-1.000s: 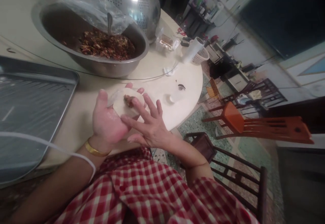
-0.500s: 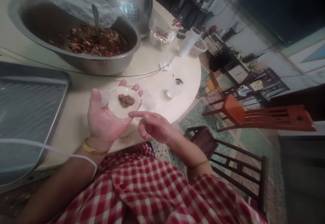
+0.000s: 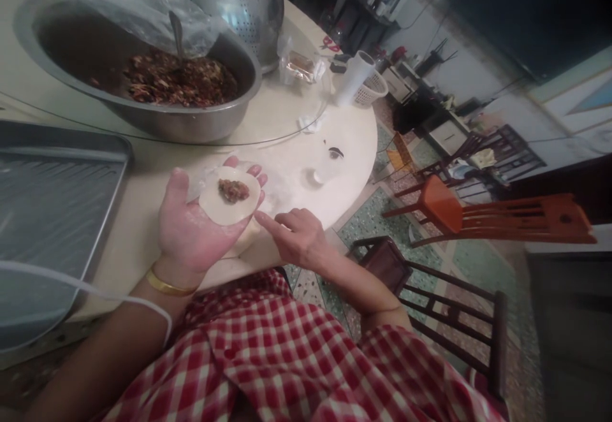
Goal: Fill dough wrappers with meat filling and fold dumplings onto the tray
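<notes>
On the upturned palm of my left hand (image 3: 189, 234) lies a round white dumpling wrapper (image 3: 224, 215), held flat with the fingers spread beneath its far edge. A small heap of minced filling (image 3: 233, 190) sits on the wrapper, nearer the fingers. My right hand (image 3: 299, 234) is just right of it, the index finger stretched toward the wrapper's lower right edge and the other fingers loosely bent. Nothing shows in that hand. Behind both hands stands a steel bowl (image 3: 191, 122) of dark minced filling (image 3: 182, 81), with a spoon (image 3: 176, 30) upright in it.
A grey metal tray (image 3: 52, 205) lies at the left. Clear plastic covers part of the bowl, and a steel colander (image 3: 253, 11) stands behind it. Farther along the round table (image 3: 306, 199) are a white roll (image 3: 354, 78), a basket (image 3: 375, 87) and red-handled scissors (image 3: 329, 44). Chairs stand at the right.
My left hand has shifted slightly left with the wrapper. My right hand has turned palm down, and its index finger has drawn off the wrapper's edge.
</notes>
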Demonstrator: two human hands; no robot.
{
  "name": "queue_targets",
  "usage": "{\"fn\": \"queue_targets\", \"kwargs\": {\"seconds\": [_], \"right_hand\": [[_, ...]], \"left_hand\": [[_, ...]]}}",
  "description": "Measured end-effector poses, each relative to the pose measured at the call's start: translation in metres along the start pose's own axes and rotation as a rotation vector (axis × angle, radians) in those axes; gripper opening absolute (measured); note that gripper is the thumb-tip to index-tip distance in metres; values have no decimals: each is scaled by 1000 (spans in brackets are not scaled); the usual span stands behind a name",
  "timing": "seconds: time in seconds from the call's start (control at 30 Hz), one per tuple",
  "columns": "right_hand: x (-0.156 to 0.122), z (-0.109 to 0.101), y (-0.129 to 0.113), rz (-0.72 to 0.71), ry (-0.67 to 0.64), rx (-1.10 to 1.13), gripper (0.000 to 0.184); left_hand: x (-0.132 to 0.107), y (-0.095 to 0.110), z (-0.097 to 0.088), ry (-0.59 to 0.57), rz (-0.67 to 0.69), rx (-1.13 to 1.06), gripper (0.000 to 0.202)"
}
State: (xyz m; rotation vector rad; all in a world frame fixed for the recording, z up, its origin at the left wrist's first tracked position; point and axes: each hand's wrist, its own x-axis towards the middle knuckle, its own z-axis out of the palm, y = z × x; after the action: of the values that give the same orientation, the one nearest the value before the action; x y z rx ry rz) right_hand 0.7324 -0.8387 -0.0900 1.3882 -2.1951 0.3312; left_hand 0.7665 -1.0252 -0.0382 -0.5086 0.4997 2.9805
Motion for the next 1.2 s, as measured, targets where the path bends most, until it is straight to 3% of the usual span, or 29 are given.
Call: {"fn": "queue_targets", "kwargs": {"seconds": [0.2,0.43,0.6,0.7,0.8,0.97,1.1,1.2], "right_hand": [[-1,0,11,33,-117,-73,58],[1,2,18,60,-70,-126,52],[3,5,20,116,36,-146,50],[4,6,19,119,-12,-116,54],[1,2,27,155,17,-87,45],[-3,-11,72,491,101,-177,32],[-2,-10,112,750,-92,-222,41],[2,-5,128,810,-238,-165,47]], "left_hand": [[-3,1,3,15,15,42,71],[-6,2,10,51,11,106,67],[-7,0,10,23,31,135,68],[-7,0,12,45,20,122,66],[-7,0,14,98,13,118,65],[-3,-2,14,70,42,118,65],[-1,-4,15,92,30,103,63],[0,-5,18,148,22,97,63]]}}
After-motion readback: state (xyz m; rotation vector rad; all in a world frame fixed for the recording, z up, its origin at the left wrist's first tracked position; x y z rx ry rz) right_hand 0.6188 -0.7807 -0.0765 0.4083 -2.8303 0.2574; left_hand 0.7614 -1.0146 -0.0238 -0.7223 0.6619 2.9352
